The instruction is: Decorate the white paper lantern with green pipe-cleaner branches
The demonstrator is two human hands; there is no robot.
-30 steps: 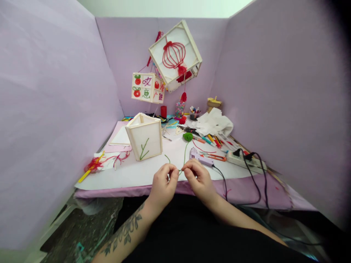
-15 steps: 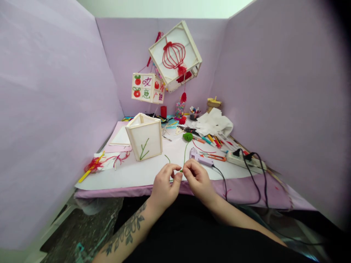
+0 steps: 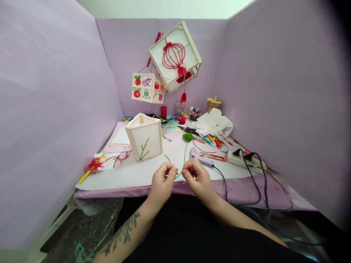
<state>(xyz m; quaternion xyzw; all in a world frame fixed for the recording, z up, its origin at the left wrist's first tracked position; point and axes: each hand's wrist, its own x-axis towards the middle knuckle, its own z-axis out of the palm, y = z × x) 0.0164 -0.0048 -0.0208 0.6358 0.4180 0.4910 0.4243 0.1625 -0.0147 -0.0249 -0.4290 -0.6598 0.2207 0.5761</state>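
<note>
Near the table's front edge my left hand is closed in a pinch, with a tiny bit of something at its fingertips that is too small to name. Just right of it my right hand pinches the green yarn, which runs down from a green yarn ball. A small gap lies between the two hands. A loose green yarn end shows above my left hand. Further left stands a white-panelled wooden-framed lantern with a green branch shape on its front.
A purple glue gun and orange scissors lie beyond my right hand, near a power strip with black cables. Red yarn scraps lie left. Two decorated lanterns hang behind.
My left hand has drawn slightly left, away from my right hand, and its fingers have curled in more. The fingertips were nearly touching around a bit of green before.
</note>
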